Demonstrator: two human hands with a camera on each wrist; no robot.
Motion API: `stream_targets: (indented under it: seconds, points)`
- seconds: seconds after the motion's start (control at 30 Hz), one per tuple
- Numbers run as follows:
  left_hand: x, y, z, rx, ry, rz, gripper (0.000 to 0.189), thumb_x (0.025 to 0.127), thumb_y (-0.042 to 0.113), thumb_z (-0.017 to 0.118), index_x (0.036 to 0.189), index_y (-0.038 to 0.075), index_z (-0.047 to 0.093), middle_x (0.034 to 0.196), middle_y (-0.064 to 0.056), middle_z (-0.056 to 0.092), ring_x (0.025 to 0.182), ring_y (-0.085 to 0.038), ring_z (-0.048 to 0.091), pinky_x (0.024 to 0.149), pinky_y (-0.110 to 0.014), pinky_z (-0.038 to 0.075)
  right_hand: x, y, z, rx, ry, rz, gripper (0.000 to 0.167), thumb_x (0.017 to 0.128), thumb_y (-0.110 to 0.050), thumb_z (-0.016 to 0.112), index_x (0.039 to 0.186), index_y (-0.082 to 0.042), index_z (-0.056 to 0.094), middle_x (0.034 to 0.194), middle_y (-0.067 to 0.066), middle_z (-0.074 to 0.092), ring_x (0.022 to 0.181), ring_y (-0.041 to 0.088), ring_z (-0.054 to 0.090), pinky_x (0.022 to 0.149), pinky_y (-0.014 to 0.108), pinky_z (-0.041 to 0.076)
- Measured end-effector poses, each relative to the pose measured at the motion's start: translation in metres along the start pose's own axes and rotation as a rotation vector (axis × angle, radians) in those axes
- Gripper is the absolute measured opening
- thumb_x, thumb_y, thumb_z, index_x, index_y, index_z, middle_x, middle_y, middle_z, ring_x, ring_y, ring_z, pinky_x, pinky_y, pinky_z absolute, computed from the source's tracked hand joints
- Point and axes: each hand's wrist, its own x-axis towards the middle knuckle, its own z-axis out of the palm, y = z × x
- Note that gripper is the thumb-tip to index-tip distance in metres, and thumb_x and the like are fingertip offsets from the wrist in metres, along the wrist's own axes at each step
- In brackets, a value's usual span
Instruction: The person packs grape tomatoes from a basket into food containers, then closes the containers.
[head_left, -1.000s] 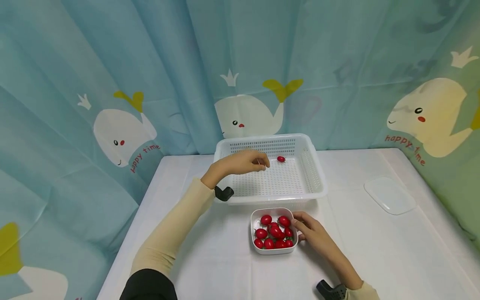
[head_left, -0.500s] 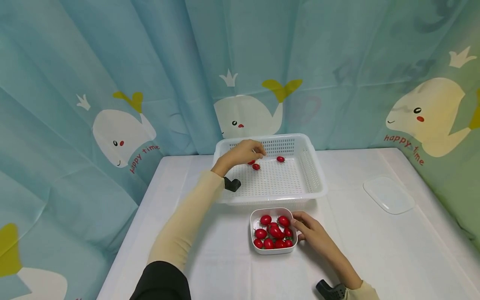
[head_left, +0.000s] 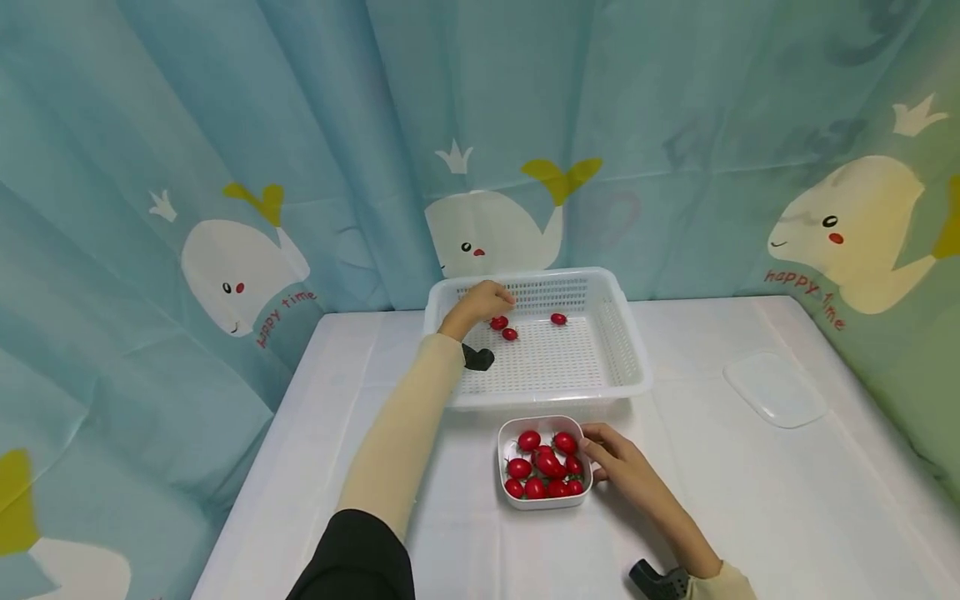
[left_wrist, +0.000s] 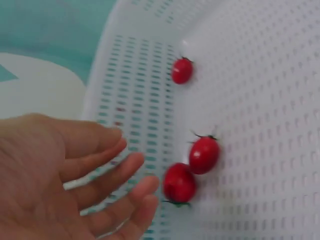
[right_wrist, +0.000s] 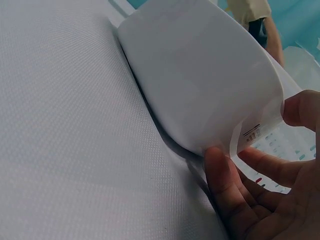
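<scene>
In the head view my left hand (head_left: 474,307) hangs over the left back part of a white perforated basket (head_left: 633,367). Its fingers are loosely bent with nothing between them, as the left wrist view shows. Beside its fingertips lie two cherry tomatoes (left_wrist: 204,155), and a third cherry tomato (left_wrist: 182,70) sits farther along the basket's back wall. My right hand (head_left: 630,471) grips the right side of a small white box (right_wrist: 200,65), thumb at the rim and fingers against its outer wall. Several cherry tomatoes (head_left: 547,462) fill the box.
A clear lid (head_left: 776,387) lies flat on the white-covered table (head_left: 750,500) at the right. Behind the basket hangs a blue curtain (head_left: 337,125) with whale prints. The box stands just in front of the basket.
My left hand has moved back and slightly left over the basket, and two more cherry tomatoes now show beside it. My right hand and the box stay in place.
</scene>
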Motion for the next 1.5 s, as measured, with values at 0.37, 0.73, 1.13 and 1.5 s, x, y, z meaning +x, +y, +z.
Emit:
stream_targets:
  seconds: [0.37, 0.73, 1.13, 1.5]
  points:
    - [-0.002, -0.006, 0.020, 0.055, 0.269, -0.167, 0.016, 0.095, 0.008, 0.063, 0.106, -0.003, 0.066, 0.087, -0.008, 0.059, 0.075, -0.018, 0.050, 0.064, -0.027, 0.040, 0.000, -0.001, 0.000, 0.010, -0.010, 0.002, 0.040, 0.106, -0.027, 0.057, 0.138, -0.002, 0.060, 0.132, 0.022, 0.066, 0.105, 0.012, 0.061, 0.075, 0.024, 0.058]
    - [-0.009, -0.007, 0.035, 0.113, 0.274, -0.237, 0.032, 0.097, 0.017, 0.069, 0.122, -0.003, 0.064, 0.117, -0.018, 0.069, 0.092, -0.024, 0.054, 0.087, -0.038, 0.052, -0.001, -0.001, 0.000, 0.014, 0.004, 0.001, 0.039, 0.106, -0.026, 0.057, 0.137, -0.002, 0.061, 0.131, 0.021, 0.066, 0.105, 0.011, 0.061, 0.076, 0.024, 0.058]
    - [-0.003, -0.020, 0.035, 0.184, 0.225, -0.178, 0.033, 0.094, 0.019, 0.075, 0.115, -0.005, 0.068, 0.097, -0.012, 0.064, 0.082, -0.021, 0.051, 0.075, -0.032, 0.050, -0.001, -0.001, 0.001, 0.005, 0.011, 0.012, 0.039, 0.106, -0.026, 0.057, 0.136, -0.002, 0.061, 0.131, 0.021, 0.066, 0.104, 0.010, 0.060, 0.076, 0.024, 0.058]
    - [-0.011, -0.022, 0.020, 0.096, 0.144, -0.133, 0.023, 0.095, 0.018, 0.074, 0.108, -0.001, 0.073, 0.102, -0.011, 0.071, 0.083, -0.016, 0.056, 0.072, -0.026, 0.047, -0.001, -0.001, 0.000, -0.004, 0.009, 0.003, 0.039, 0.106, -0.027, 0.056, 0.137, -0.002, 0.061, 0.130, 0.021, 0.066, 0.105, 0.011, 0.060, 0.075, 0.024, 0.058]
